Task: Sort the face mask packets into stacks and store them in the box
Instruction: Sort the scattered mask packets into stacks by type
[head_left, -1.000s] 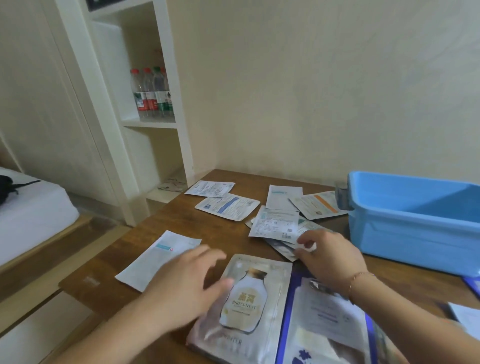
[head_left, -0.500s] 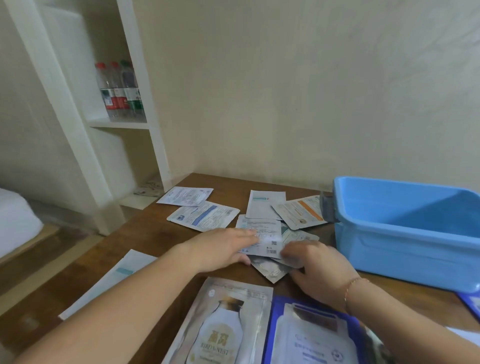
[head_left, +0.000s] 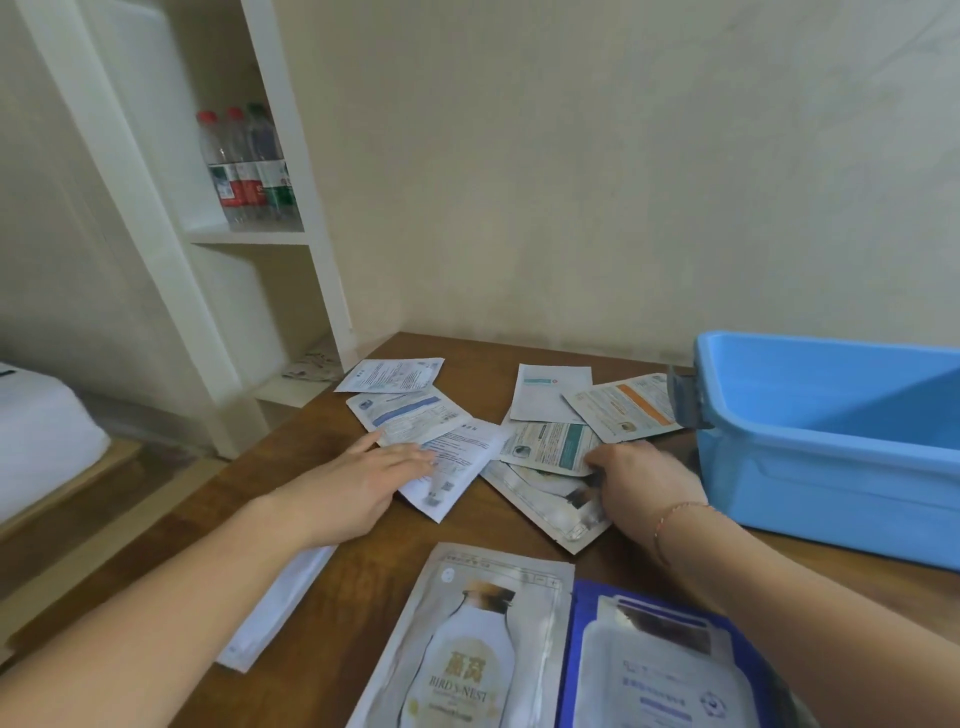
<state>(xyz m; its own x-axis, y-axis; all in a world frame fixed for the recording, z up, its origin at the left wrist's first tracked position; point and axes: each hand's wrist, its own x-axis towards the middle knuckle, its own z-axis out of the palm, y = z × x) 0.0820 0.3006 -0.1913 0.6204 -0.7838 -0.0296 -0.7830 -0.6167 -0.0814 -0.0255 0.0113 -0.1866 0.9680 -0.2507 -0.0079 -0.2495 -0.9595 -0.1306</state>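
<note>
The left hand lies flat, fingers spread, on a white packet on the counter. The right hand pinches a teal-printed packet among loose packets. The blue box stands at right.

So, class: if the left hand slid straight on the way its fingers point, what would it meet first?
The left hand already rests on a white packet; straight on, it would probably meet the teal-printed packet next, though depth is unclear.

My one head camera looks forward and down from close above the near edge of the tabletop, facing its far wall-side corner.
</note>
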